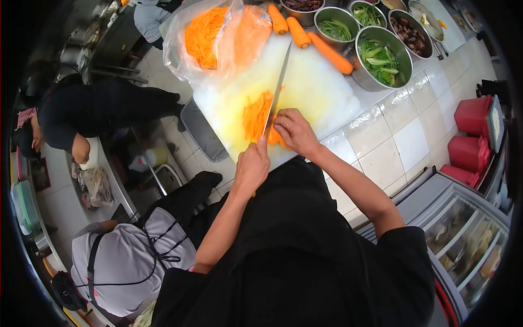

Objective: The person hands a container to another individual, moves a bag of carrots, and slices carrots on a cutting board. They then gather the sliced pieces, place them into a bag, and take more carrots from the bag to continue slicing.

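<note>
My left hand [253, 167] is wrapped round the handle of a long knife [281, 73], whose blade points away from me over a white cutting board [329, 95]. Just right of the blade, the curled fingers of my right hand [295, 132] press on orange carrot slices [276, 139], partly hidden beneath them. A pile of thin carrot shreds [256, 117] lies left of the blade. At the board's far edge, an open clear plastic bag [177, 52] holds more shredded carrot [204, 37]. Whole carrots [330, 53] lie to its right.
Metal pots with cut greens [378, 62] and dark pieces [407, 36] stand at the upper right. A grey bin [204, 131] is below the board's left side. People in dark [103, 109] and grey [122, 264] clothes are at the left. Red containers [469, 136] stand at the right.
</note>
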### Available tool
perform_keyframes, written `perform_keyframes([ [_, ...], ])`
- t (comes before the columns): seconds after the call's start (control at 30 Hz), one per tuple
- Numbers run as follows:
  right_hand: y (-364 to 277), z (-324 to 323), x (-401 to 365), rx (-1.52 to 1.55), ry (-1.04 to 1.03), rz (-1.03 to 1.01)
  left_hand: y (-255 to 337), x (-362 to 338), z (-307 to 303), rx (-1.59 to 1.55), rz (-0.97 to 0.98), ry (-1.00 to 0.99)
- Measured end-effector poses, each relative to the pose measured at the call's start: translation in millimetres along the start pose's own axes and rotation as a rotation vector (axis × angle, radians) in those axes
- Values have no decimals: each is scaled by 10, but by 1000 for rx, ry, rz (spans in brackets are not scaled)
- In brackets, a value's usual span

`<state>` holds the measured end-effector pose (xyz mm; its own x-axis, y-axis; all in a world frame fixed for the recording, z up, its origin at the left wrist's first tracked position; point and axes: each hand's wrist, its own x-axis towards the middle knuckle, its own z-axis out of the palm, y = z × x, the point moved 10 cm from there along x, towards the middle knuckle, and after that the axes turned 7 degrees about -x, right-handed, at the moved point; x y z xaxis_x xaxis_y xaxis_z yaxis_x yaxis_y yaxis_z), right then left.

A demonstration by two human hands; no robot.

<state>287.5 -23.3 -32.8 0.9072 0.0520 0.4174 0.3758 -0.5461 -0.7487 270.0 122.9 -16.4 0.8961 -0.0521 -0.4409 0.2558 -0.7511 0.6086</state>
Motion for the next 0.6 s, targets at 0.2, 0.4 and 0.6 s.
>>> perform_keyframes([
  [0.2,-55,-11,-38,-7,25,-27,-325,-135,248,24,-1,16],
  [0.4,-45,-17,-11,-52,-7,-3,-99,-154,60,-12,-34,-14],
  [0.6,-73,15,-44,-58,13,-34,-227,27,273,41,-47,-33],
])
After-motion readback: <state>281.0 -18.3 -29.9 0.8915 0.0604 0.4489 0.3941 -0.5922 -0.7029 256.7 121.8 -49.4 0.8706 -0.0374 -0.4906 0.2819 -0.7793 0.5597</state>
